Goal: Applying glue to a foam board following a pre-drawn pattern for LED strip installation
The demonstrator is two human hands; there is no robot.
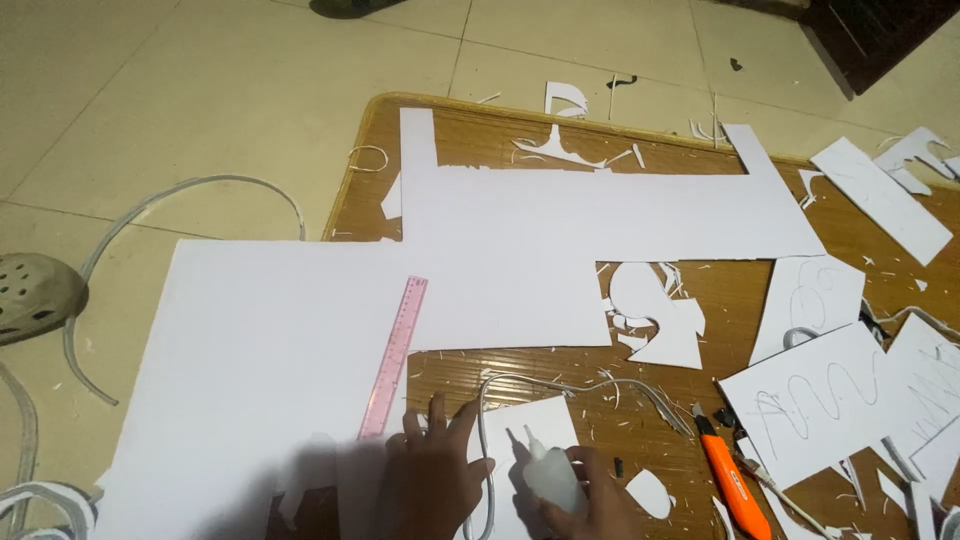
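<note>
Pale floor tiles (200, 90) surround a low wooden table (700, 290) that is covered with white foam board and many thin offcuts; the biggest sheet (250, 360) hangs over the table's left edge, probably because it is too wide to lie fully on it. At the bottom of the view the left hand (432, 475) lies flat with fingers spread and released, pressing on a small white piece (530, 425), it seems to keep this piece from sliding. The right hand (590, 500) is clenched around a small white glue bottle (545, 470); the bottle is tilted with its nozzle pointing up and to the left over the small piece, which is the position for squeezing glue onto it. A pink ruler (395, 355) lies on the big sheet just beside the left hand; an orange cutter (728, 480) rests near the right hand on the wood, both within easy reach. Sheets with pencil curves (820, 400) lie at the right, well apart from the hands; a grey sandal (35, 295) sits on the floor.
</note>
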